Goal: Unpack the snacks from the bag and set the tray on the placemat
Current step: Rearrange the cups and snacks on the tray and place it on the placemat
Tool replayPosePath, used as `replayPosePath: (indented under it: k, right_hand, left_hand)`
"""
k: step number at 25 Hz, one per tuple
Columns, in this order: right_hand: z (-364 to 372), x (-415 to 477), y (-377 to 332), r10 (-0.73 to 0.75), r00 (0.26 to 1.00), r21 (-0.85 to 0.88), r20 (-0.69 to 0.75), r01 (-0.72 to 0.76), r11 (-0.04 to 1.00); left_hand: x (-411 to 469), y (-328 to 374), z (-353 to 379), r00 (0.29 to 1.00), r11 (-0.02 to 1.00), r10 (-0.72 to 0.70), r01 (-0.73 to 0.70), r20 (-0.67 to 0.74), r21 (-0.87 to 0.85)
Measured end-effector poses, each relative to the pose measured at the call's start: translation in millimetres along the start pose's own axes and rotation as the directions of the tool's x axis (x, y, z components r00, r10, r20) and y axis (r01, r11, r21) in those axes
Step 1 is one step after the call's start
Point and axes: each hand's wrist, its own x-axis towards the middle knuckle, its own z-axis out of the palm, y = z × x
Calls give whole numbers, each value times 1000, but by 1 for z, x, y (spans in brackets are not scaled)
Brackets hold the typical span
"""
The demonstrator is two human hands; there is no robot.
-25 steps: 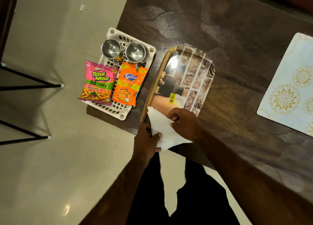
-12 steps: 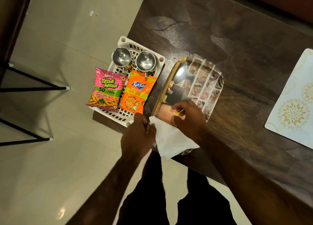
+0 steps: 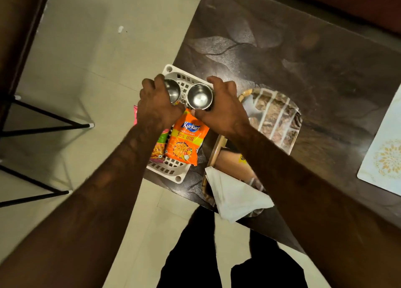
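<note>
A person's left hand and right hand close around two steel cups standing at the far end of a white slotted tray, which sits at the corner of a dark table with part of it overhanging the floor. Each hand curls about one cup, though whether the fingers grip the cups alone or the tray's rim beneath them cannot be told. An orange snack packet lies across the tray's near half, beside a pink packet mostly hidden under the left forearm. The step in hand appears to be taking up the loaded tray or steadying its cups; it would go best with the tray kept level, since the loose packets could slide and the upright cups could tip. The pale patterned placemat lies well apart, at the table's right edge. Between tray and placemat lies a glossy printed bag with a wooden handle, and a white folded cloth or paper draped at the table's near edge; the tray would likely need lifting over them. Black metal legs of some furniture stand on the tiled floor to the left.
</note>
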Motion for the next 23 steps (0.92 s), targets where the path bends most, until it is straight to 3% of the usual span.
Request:
replayPosePath:
  k: [4,7,12,16,23]
  right_hand:
    - [23,6,-3,40,998,-179,-45,-48,983]
    - [29,9,-5,18,992,-212,-122,-44,976]
    - [8,-9,4,9,954,-25,-300,-17,1000]
    - [-32,-36,54,126,887,43,-445,-119,992]
    - [-71,-60,128,269,857,117,-440,-242,963]
  left_hand:
    - [11,-12,6,1000,996,14,-14,-9,-84]
    - [11,-16,2,999,993,44,-47,-30,-111]
    - [-10,11,-14,989,966,133,-145,-70,-216]
    - [-29,67,8,960,928,276,-257,34,-269]
    - [-34,136,82,914,917,370,-329,167,-227]
